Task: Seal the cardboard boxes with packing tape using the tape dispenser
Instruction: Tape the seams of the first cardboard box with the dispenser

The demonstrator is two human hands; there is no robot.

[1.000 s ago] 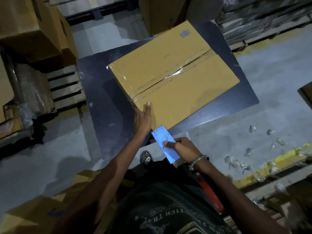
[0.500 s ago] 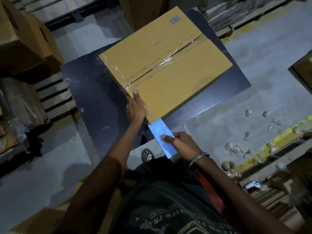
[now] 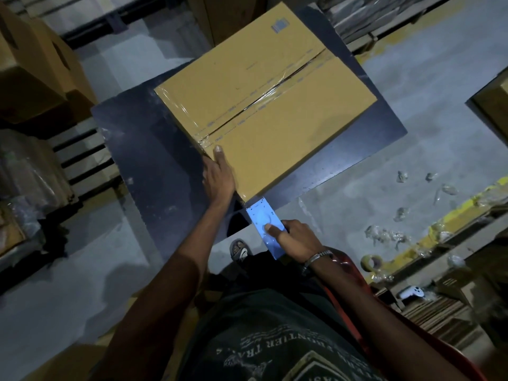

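A yellow-brown cardboard box point(image 3: 264, 105) lies on a dark table point(image 3: 143, 149), its centre seam covered by shiny clear tape. My left hand point(image 3: 218, 177) presses on the box's near left edge, thumb on top close to the tape's end, the other fingers down the side out of sight. My right hand point(image 3: 294, 239) grips a blue tape dispenser point(image 3: 265, 226) just off the box's near corner, thumb laid on its flat side. The dispenser's tape roll is hidden.
Stacked cardboard boxes point(image 3: 35, 67) and a wooden pallet point(image 3: 82, 158) stand at the left. Crumpled tape scraps point(image 3: 384, 235) and a spare tape roll point(image 3: 371, 262) litter the grey floor at the right, beside a yellow floor line. Another box point(image 3: 494, 105) sits at the right edge.
My left hand has slid along the box's near edge towards the taped seam. My right hand keeps the dispenser by the near corner. The view has shifted slightly.
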